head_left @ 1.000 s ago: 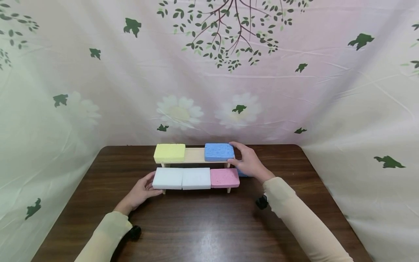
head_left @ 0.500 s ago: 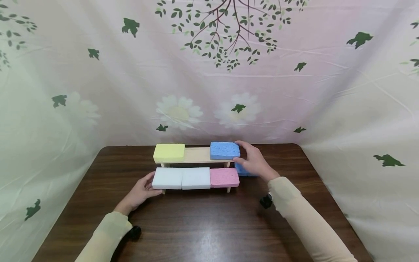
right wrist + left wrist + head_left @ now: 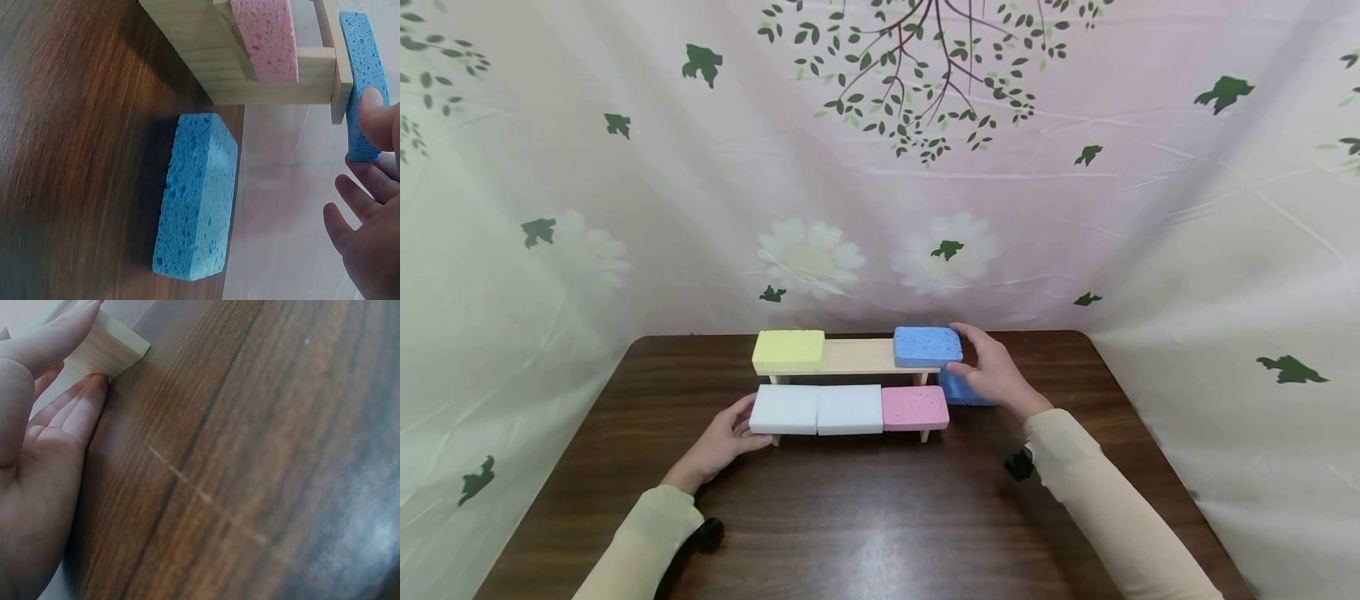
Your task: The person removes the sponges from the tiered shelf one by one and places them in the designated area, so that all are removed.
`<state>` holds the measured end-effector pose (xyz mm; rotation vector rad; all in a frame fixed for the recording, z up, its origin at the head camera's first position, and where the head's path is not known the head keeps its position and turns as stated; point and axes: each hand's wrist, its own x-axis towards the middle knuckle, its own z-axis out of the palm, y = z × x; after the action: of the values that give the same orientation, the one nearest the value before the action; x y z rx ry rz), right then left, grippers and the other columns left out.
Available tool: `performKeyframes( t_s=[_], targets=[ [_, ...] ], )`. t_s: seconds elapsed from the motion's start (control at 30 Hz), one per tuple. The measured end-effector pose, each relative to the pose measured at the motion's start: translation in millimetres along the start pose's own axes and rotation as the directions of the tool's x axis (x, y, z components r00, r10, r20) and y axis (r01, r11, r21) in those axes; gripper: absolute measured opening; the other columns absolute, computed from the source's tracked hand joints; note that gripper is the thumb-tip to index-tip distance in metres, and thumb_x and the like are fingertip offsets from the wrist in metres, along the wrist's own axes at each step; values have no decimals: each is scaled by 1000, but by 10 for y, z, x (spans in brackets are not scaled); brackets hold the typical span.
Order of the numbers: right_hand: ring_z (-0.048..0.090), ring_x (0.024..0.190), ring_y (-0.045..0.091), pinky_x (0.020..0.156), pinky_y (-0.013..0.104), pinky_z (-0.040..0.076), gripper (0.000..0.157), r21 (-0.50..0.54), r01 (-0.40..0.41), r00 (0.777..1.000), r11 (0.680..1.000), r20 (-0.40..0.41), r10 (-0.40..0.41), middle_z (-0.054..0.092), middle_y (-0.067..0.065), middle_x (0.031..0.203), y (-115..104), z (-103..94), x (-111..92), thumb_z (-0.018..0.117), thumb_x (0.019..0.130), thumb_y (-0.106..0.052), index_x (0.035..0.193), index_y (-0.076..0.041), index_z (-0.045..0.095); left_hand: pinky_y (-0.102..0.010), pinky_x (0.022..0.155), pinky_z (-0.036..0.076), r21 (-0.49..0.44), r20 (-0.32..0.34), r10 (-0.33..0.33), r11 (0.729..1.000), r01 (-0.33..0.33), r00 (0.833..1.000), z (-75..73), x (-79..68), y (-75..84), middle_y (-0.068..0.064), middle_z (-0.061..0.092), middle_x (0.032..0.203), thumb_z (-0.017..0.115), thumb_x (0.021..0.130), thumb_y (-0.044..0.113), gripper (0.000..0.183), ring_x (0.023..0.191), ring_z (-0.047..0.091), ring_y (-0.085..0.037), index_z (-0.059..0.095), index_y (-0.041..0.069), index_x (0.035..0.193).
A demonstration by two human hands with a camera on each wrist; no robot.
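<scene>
A two-tier wooden rack [image 3: 859, 356] bears sponges on both levels. My right hand [image 3: 1000, 377] pinches a blue sponge [image 3: 927, 346] between thumb and fingers at the upper tier's right end; its outer end juts past the board in the right wrist view. Left of it, across bare wood, lies a yellow sponge [image 3: 788, 351]. My left hand [image 3: 721, 442] grips the lower tier's left end, thumb in front; the left wrist view shows its fingers on the pale wood [image 3: 103, 353]. Two white sponges [image 3: 784, 409] and a pink sponge [image 3: 915, 407] fill that tier.
A second blue sponge [image 3: 197, 197] rests on the dark wooden table [image 3: 865, 508], just right of the rack and below my right hand. A printed cloth [image 3: 880, 192] with leaves and daisies hangs close behind the rack and along both sides.
My right hand has slid the upper blue sponge to the right along the top tier, widening the bare stretch beside the yellow sponge. The left hand has stayed in place.
</scene>
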<state>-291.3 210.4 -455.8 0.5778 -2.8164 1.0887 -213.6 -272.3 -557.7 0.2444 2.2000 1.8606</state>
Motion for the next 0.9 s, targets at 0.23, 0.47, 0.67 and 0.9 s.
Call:
performKeyframes(
  t_s=[0.23, 0.47, 0.67, 0.9],
  targets=[
    [39, 150, 39, 119, 61, 37, 75, -16, 10, 1000, 1000, 1, -10, 42, 18, 162, 69, -61, -43, 75, 97, -8, 162, -8, 38, -22, 102, 51, -38, 9, 7, 999, -7, 1000, 8, -9, -8, -28, 30, 166, 85, 89, 6, 100, 139, 52, -22, 21, -1, 165],
    [40, 149, 40, 117, 63, 38, 72, -29, 19, 1000, 999, 1, -19, 43, 20, 161, 151, -113, -64, 73, 99, -6, 161, -7, 37, -21, 102, 51, -39, 14, 20, 999, -19, 1000, -13, -10, -24, -30, 29, 165, 84, 90, 6, 100, 139, 52, -21, 19, -3, 165],
    [38, 150, 41, 118, 64, 35, 69, -16, -13, 1000, 1000, 9, 13, 40, 19, 163, 204, -173, -99, 70, 101, -6, 162, -6, 37, -20, 102, 51, -41, 12, 29, 999, -28, 1000, -10, -5, -27, -32, 31, 164, 84, 90, 5, 99, 135, 54, -13, 20, -4, 165],
    [39, 148, 42, 115, 65, 39, 67, -8, -31, 999, 999, 14, 31, 39, 20, 163, 299, -239, -152, 67, 102, -6, 162, -7, 36, -21, 101, 52, -30, 7, 25, 999, -24, 1000, -8, 0, -34, -30, 33, 163, 85, 89, 7, 99, 140, 51, -24, 22, -2, 164]
  ],
)
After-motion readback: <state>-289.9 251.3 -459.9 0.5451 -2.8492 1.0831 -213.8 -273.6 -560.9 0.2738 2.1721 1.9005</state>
